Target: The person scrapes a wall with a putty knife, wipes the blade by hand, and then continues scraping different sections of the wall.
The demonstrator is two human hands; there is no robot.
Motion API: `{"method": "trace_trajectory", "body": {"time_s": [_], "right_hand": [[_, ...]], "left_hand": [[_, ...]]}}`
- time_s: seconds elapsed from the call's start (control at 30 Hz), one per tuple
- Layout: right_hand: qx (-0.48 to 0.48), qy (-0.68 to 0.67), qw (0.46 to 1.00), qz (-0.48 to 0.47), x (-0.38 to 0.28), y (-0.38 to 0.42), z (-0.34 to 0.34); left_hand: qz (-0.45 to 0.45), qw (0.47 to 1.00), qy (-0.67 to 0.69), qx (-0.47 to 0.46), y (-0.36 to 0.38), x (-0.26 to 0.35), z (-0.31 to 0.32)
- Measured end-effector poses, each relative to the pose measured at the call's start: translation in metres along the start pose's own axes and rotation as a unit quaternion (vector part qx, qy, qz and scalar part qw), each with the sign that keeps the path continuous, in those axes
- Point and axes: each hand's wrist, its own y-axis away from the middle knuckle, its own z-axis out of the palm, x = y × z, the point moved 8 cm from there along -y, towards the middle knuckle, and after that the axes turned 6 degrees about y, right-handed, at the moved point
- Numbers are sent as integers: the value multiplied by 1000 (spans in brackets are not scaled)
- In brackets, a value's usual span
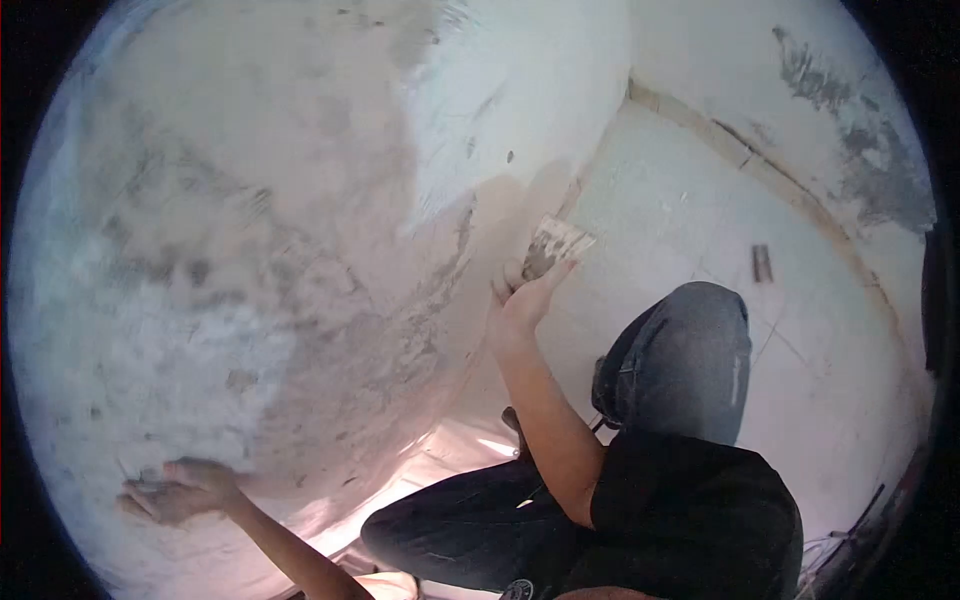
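Note:
My right hand (520,308) is closed around a putty knife (560,243), its broad, pale blade smeared with grey filler. The blade points up and away from me, near the line where wall and floor meet. At the lower left, my left hand (185,492) is up close to the patchy wall (330,240), fingers curled around something greyish that I cannot make out. Grey smears and whiter coated areas cover the wall's surface.
A small brownish object (762,263) lies on the pale tiled floor (640,200). My bent knee (690,350) rises right of my right forearm. Another wall (790,150) with a grey patch and a brownish base strip borders the floor. Bright light falls low beside my leg.

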Motion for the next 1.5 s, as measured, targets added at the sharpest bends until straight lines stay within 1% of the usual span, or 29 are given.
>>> {"method": "trace_trajectory", "body": {"time_s": [0.03,0.17,0.27,0.33,0.37,0.4,0.43,0.47,0.53,0.57,0.6,0.63,0.67,0.7,0.73,0.77,0.8,0.87,0.9,0.97,1.07,1.1,1.17,1.2,1.27,1.37,1.43,1.47,1.5], "right_hand": [[-21,10,999,24,7,6,-3],[-34,46,998,32,23,43,-14],[-45,110,993,11,31,52,-28],[-74,284,951,-95,31,41,-39],[-79,285,950,-101,38,24,-54],[-147,417,877,-189,39,9,-55],[-208,534,774,-270,40,10,-51],[-209,536,771,-271,32,16,-56],[-216,721,612,-242,34,31,-60],[-218,726,605,-244,30,38,-62],[-304,754,548,-197,42,49,-62],[-385,773,483,-143,55,63,-68],[-387,779,473,-140,52,77,-71],[-408,800,417,-141,56,99,-70],[-429,817,359,-140,64,113,-76],[-435,820,347,-134,73,118,-84],[-435,822,346,-120,82,118,-96],[-439,827,336,-99,92,127,-112],[-450,814,352,-106,92,138,-109],[-460,804,360,-111,95,143,-111],[-449,816,335,-142,97,137,-119],[-452,808,350,-138,95,137,-116],[-464,797,367,-122,102,126,-121],[-472,793,370,-112,109,111,-130],[-512,726,440,-129,113,96,-134],[-552,706,435,-86,116,104,-138],[-547,684,479,-59,108,129,-117],[-548,683,479,-58,108,134,-114],[-555,705,436,-65,110,134,-116]], "left_hand": [[39,999,-14,-17,-7,16,3],[-17,999,2,-32,0,13,6],[-8,1000,20,-13,9,22,4],[-77,992,34,-94,17,36,8],[-104,985,75,-111,21,50,2],[-130,976,116,-128,29,67,-5],[-151,965,168,-131,45,82,-12],[-172,951,219,-135,63,99,-17],[-179,900,343,-203,96,142,-31],[-175,860,386,-285,119,167,-34],[-170,812,426,-361,145,191,-37],[-210,739,476,-428,178,209,-37],[-249,654,520,-490,211,228,-38],[-262,651,517,-489,224,234,-42],[-327,566,539,-531,248,242,-44],[-390,473,554,-564,274,251,-48],[-403,469,549,-562,294,256,-46],[-532,355,593,-489,329,262,-35],[-541,351,589,-487,329,261,-35],[-659,181,543,-487,346,268,-39],[-671,172,520,-500,350,268,-41],[-682,166,513,-495,350,269,-43],[-747,58,514,-418,355,279,-49],[-759,42,509,-405,361,282,-49],[-772,17,515,-371,364,284,-50],[-776,13,528,-345,350,275,-47],[-769,17,539,-344,343,273,-50],[-772,29,538,-338,340,270,-50],[-772,42,540,-333,338,268,-47]]}}
